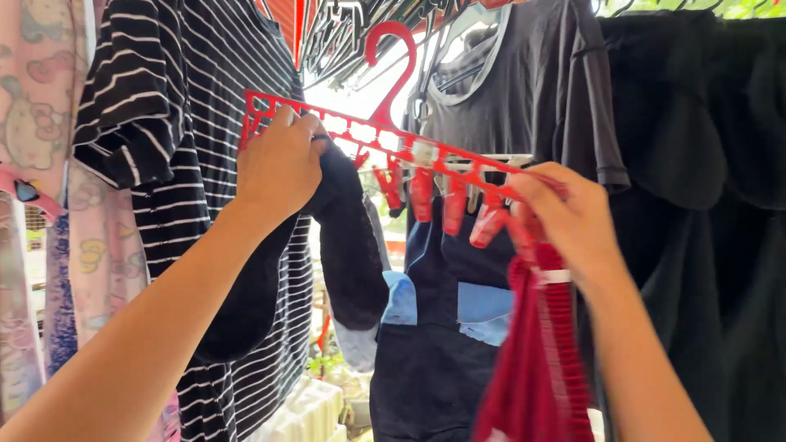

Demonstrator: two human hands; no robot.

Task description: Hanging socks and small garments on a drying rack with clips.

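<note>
Two hands on red peg hanger [385, 135] | left hand [278, 168] left end | right hand [569, 217] right end

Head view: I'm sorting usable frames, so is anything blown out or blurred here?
Head view: daylight behind the red peg hanger is blown out white; the right hand and red cloth are slightly soft; the left hand and striped shirt read sharp.

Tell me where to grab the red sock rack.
Take the red rack by its flat bar ends, coming from below, as the left hand and right hand do now. The hook is above, and clips crowd the middle.
</note>
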